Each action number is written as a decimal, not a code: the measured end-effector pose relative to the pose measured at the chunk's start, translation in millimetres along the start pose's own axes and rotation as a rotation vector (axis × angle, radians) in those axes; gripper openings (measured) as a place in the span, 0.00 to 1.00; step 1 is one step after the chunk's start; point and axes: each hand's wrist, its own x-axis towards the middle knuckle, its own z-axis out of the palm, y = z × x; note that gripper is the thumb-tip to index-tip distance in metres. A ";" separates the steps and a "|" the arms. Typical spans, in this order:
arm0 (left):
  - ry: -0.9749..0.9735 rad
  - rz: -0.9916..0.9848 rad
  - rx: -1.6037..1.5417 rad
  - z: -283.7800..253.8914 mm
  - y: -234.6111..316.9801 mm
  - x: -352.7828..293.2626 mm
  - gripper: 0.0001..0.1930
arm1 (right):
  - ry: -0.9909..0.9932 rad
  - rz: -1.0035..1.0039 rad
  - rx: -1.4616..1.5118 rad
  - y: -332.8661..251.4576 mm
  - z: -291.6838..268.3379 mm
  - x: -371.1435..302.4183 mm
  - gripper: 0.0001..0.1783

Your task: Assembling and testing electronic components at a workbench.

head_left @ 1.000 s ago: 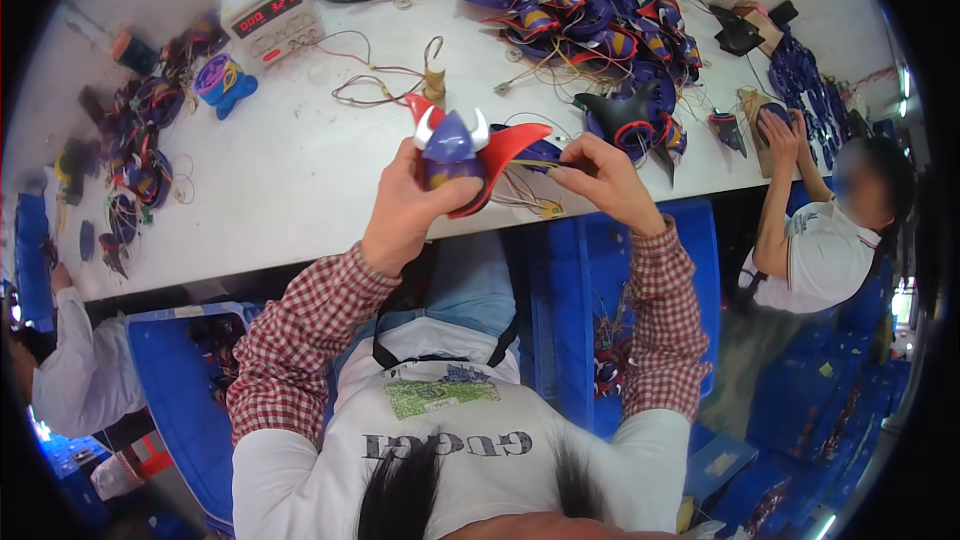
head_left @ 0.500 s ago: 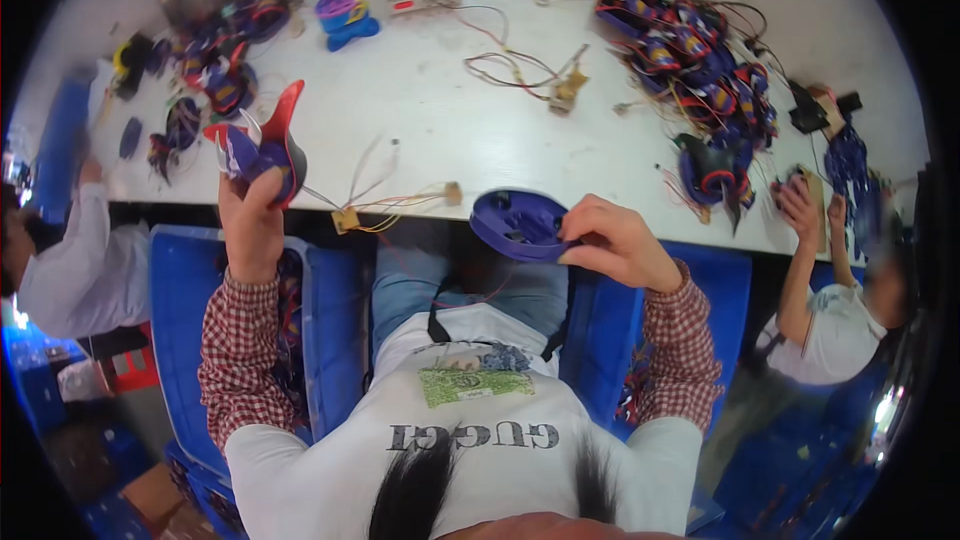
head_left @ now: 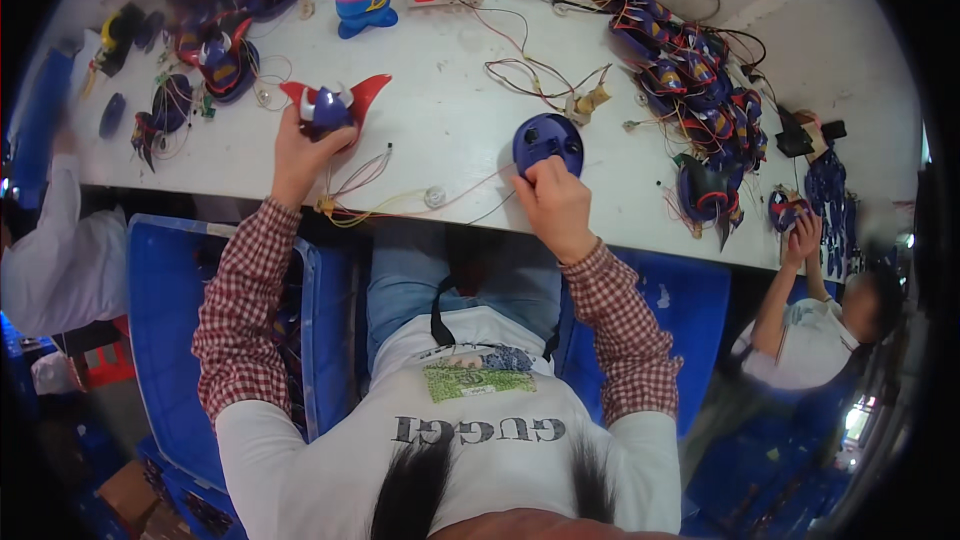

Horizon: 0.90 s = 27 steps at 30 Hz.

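Fig. (head_left: 328, 114) over there's purple w/ white horns (head_left: 346, 97) & red wings (head_left: 368, 95); shell (head_left: 562, 136) dk purple; sleeves (head_left: 622, 325) maroon-&-white check; tee (head_left: 345, 440) white w/ green patch (head_left: 475, 382); bins (head_left: 165, 325) blue; tbl (head_left: 440, 60) white.

The horned figure (head_left: 326, 112) looks like smooth, slightly glossy plastic, as does the oval purple shell (head_left: 546, 134). The white tabletop (head_left: 430, 80) looks smooth, faintly marked; the checked sleeves (head_left: 246, 310) are matt cloth; the blue crate (head_left: 165, 330) is smooth plastic.

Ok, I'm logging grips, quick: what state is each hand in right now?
Left hand: closed, holding the horned purple-and-red figure.
Right hand: closed on the near edge of the round purple shell.
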 end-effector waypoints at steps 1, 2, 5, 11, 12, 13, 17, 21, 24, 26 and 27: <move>0.006 0.000 0.037 6.2 -3.9 6.1 0.31 | -0.007 -0.028 -0.040 -1.8 6.6 1.5 0.09; 0.014 -0.002 0.074 12.6 -6.8 12.0 0.31 | -0.014 -0.057 -0.077 -3.4 12.3 3.0 0.09; 0.024 -0.011 0.152 25.7 -12.2 26.9 0.32 | -0.034 -0.111 -0.150 -2.9 23.4 6.9 0.10; 0.120 -0.072 0.337 27.6 -21.9 36.2 0.34 | -0.066 -0.142 0.150 24.4 3.7 9.6 0.16; 0.138 -0.054 0.302 25.4 -22.7 33.8 0.34 | -0.008 0.029 0.218 33.8 -4.0 10.9 0.18; 0.158 -0.037 0.267 23.5 -22.7 28.9 0.34 | 0.053 0.209 0.286 43.7 -11.2 11.4 0.20; 0.120 -0.047 0.281 7.2 -2.9 -0.5 0.31 | 0.174 0.496 0.421 95.8 -14.6 40.9 0.25; -0.028 0.197 0.220 26.5 36.6 -27.4 0.21 | 0.117 0.432 0.410 115.7 0.8 66.9 0.22; -0.288 0.242 0.349 82.8 55.7 -17.0 0.19 | -0.122 0.720 0.647 110.3 -9.3 83.6 0.19; -0.392 0.219 0.485 122.4 58.5 4.6 0.23 | -0.130 0.661 0.735 97.3 -21.5 89.3 0.17; -0.347 0.323 0.507 139.7 57.8 13.3 0.26 | -0.117 0.610 0.818 88.8 -27.3 88.3 0.16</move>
